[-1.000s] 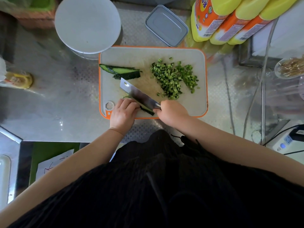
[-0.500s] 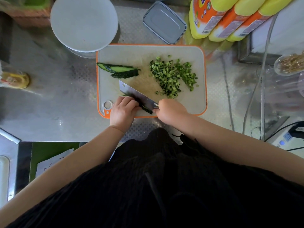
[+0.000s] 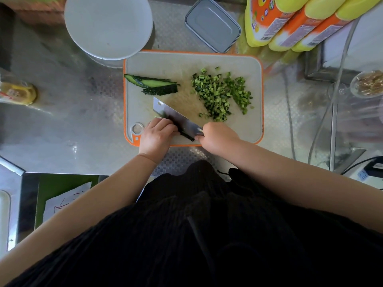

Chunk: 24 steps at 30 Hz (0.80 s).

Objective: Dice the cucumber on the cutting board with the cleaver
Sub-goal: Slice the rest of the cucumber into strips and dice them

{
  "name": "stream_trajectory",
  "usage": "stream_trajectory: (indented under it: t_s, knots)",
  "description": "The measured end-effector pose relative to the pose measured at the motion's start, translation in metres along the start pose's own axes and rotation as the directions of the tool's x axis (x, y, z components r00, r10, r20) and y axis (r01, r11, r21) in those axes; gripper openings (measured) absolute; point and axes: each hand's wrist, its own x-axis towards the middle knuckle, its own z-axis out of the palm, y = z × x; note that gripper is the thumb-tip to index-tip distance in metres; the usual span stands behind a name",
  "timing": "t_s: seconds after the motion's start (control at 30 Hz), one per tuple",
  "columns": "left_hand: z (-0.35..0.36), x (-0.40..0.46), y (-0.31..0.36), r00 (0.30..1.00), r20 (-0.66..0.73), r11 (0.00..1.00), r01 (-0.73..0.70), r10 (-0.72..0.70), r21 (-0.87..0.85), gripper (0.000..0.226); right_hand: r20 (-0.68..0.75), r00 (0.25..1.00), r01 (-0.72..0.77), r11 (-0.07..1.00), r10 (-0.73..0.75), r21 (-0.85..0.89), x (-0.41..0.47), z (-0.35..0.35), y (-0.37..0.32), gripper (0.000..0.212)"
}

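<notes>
An orange-rimmed white cutting board point(image 3: 244, 61) lies on the steel counter. My right hand point(image 3: 217, 137) grips the handle of the cleaver point(image 3: 176, 117), whose blade runs diagonally across the board's near left part. My left hand point(image 3: 157, 135), fingers curled, holds down a dark green cucumber strip point(image 3: 187, 136) right against the blade; most of the strip is hidden under hand and blade. Long cucumber slices point(image 3: 153, 84) lie at the board's far left. A heap of diced cucumber point(image 3: 219, 94) covers the right middle.
A large white bowl point(image 3: 108, 27) stands behind the board's left corner, a grey lidded box point(image 3: 212, 24) behind its middle. Yellow-and-orange bottles point(image 3: 290, 21) lean at the far right. A yellow packet point(image 3: 18, 93) sits left. Cables and a glass dish point(image 3: 366, 82) are right.
The cleaver has worked slightly leftward along the strip under my left hand, and my left fingers have edged back with it. The camera view has shifted a little.
</notes>
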Motion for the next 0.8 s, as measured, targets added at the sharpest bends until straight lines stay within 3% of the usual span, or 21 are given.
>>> stream_trajectory:
  t_s: [0.5, 0.63, 0.8]
  knots:
    - [-0.002, -0.003, 0.0, 1.0, -0.006, 1.0, -0.02, 0.02, 0.023, 0.006, -0.042, 0.999, -0.02, 0.998, 0.023, 0.058, 0.004, 0.006, -0.001, 0.032]
    - [-0.007, -0.007, -0.001, 0.999, 0.033, 0.999, -0.035, 0.033, 0.039, 0.019, -0.106, 0.994, -0.01, 0.994, 0.021, 0.106, -0.001, 0.008, 0.001, 0.033]
    - [-0.01, -0.007, -0.003, 0.997, 0.063, 0.999, 0.048, -0.049, 0.024, 0.021, -0.092, 0.995, 0.032, 0.999, -0.03, 0.029, -0.006, 0.003, 0.001, 0.03]
